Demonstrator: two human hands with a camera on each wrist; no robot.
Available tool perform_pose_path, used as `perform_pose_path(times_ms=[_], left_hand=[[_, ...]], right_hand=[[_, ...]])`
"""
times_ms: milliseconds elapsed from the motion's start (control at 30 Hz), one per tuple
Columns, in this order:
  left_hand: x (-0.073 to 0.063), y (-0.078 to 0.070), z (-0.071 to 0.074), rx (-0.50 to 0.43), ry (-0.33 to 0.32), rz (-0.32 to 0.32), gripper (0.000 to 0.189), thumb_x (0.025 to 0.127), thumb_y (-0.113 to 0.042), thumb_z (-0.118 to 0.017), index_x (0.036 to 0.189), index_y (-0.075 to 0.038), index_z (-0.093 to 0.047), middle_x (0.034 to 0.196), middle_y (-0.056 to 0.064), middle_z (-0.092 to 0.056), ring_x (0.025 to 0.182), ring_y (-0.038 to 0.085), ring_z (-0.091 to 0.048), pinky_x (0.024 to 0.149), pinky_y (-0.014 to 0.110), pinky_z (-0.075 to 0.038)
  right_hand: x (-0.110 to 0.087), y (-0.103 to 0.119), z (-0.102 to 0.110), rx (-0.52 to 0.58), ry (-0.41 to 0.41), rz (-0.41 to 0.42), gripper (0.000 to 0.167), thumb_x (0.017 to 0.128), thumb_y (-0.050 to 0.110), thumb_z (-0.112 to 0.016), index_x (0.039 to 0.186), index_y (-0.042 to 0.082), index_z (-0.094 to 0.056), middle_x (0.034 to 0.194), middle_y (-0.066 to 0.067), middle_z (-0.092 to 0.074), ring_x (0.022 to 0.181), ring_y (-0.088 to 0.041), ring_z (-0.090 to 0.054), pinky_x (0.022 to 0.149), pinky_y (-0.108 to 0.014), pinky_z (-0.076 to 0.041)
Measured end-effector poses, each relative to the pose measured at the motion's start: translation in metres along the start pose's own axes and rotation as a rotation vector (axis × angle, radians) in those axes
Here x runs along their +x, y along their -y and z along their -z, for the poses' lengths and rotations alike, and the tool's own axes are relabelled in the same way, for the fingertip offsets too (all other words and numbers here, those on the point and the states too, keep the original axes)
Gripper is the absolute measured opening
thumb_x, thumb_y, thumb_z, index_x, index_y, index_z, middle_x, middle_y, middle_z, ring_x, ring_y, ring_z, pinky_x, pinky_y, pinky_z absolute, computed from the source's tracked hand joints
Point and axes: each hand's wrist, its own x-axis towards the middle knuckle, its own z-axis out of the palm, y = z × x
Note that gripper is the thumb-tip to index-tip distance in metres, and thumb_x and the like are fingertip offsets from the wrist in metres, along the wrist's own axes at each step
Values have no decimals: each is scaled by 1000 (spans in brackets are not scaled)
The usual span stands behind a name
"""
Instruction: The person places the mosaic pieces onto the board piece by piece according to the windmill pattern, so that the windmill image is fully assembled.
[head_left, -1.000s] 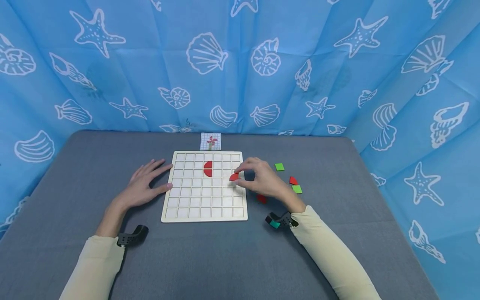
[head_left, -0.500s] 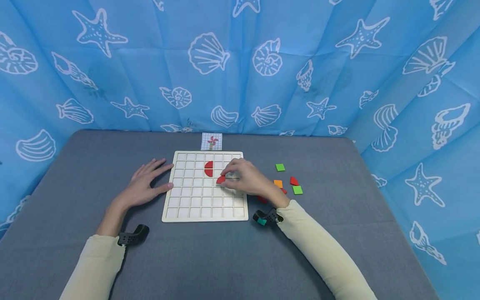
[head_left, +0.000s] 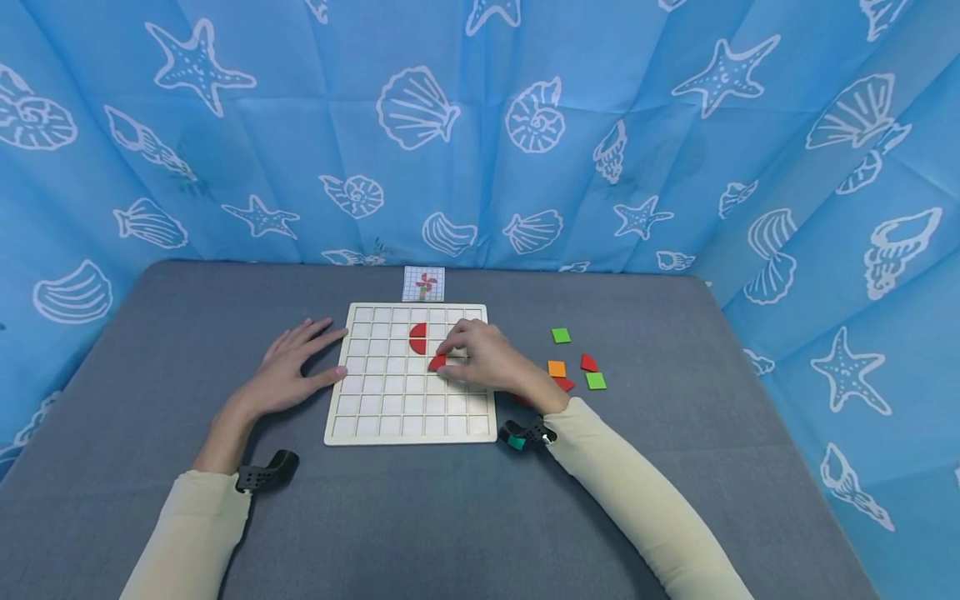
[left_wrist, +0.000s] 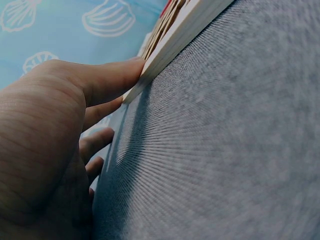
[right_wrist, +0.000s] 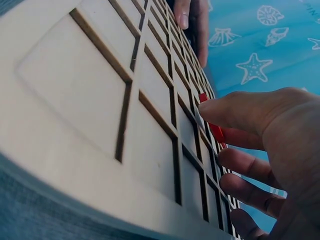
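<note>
Since the earlier frames, your right hand [head_left: 483,355] has carried the red piece [head_left: 437,363] leftward over the board [head_left: 408,441], to just right of its middle. Thumb and forefinger pinch it; whether it touches the board, cannot tell. Left hand [head_left: 287,370]: fingers spread, gripping nothing, steadying the board's left edge. Suggest squaring straight edges to the board, then lowering flat.

The board [head_left: 392,404] is smooth wood, the tablecloth [head_left: 390,521] woven.
</note>
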Motion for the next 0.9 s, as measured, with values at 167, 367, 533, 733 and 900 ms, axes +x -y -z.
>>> perform_pose_path(times_ms=[167,367,533,733,900], left_hand=[[0,1,0,-1,-5,-4,75,97,-50,-65,156,-11,-41,164,24,-23,152,47,-7,119,65,-1],[0,1,-1,-2,-5,-7,75,97,-50,-65,156,-11,-41,164,25,-23,152,47,-7,119,65,-1],[0,0,-1,-1,-6,-8,75,97,-49,-65,156,-11,-42,164,25,-23,152,47,-7,119,65,-1],[0,1,-1,-5,-3,-5,74,97,-49,-65,156,-11,-41,164,24,-23,152,46,-6,119,65,-1],[0,2,-1,-7,-3,-5,74,97,-50,-64,157,-12,-41,164,24,-23,153,46,-7,119,65,-1]], right_hand=[[2,1,-2,-10,-1,-5,23,89,23,-80,110,12,-79,110,-5,-63,105,-20,-57,96,-48,-40],[2,0,-3,-19,-10,-6,22,88,23,-80,108,14,-80,109,-4,-63,105,-20,-56,93,-46,-40],[4,0,-3,-12,-8,-12,21,89,23,-80,107,14,-80,108,-3,-64,103,-19,-57,93,-45,-40],[9,-2,0,-6,-25,-16,19,90,23,-79,106,14,-80,107,-4,-66,99,-19,-58,91,-44,-43],[15,-4,3,-14,-35,-15,21,90,22,-78,108,11,-80,107,-4,-67,98,-18,-59,87,-41,-45]])
